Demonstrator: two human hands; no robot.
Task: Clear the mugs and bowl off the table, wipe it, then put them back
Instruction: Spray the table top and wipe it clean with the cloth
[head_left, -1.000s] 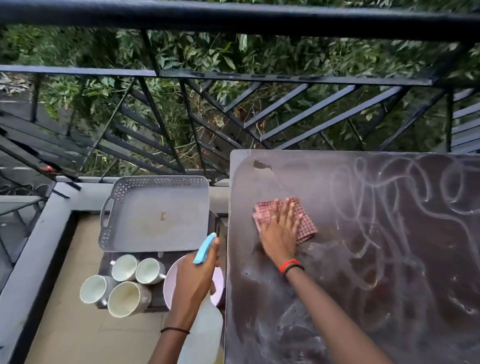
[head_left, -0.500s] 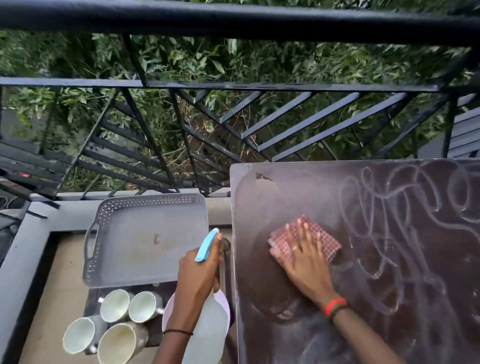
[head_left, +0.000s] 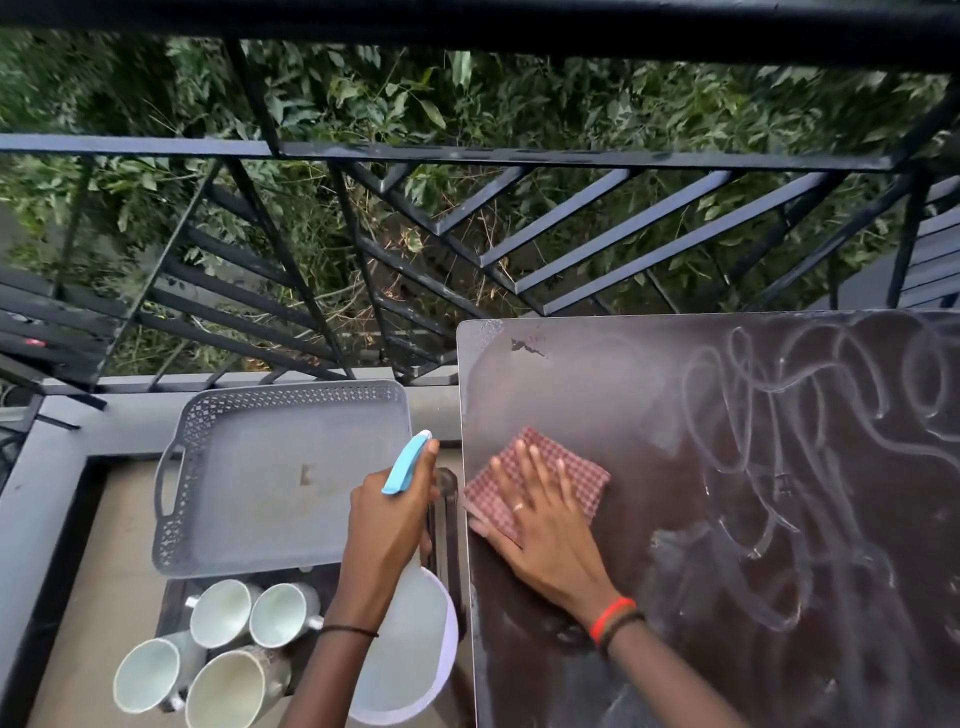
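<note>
My right hand (head_left: 540, 525) presses flat, fingers spread, on a red checked cloth (head_left: 582, 478) near the left edge of the dark brown table (head_left: 727, 597), whose top shows wet swirl marks. My left hand (head_left: 387, 525) grips a spray bottle with a light blue trigger (head_left: 408, 462), held just left of the table. Several pale mugs (head_left: 223, 613) stand on a low dark stand at the lower left. A white bowl (head_left: 439, 644) sits beside them, partly hidden by my left forearm and the bottle.
A grey plastic tray (head_left: 270, 473) with handles lies on the low stand behind the mugs. A black metal railing (head_left: 467, 156) runs along the far side, with foliage beyond it. A grey ledge (head_left: 41, 483) borders the tiled balcony floor on the left.
My right hand slid the cloth right and toward me, then back to the table's left edge. My left hand kept holding the spray bottle. The camera view shifted downward.
</note>
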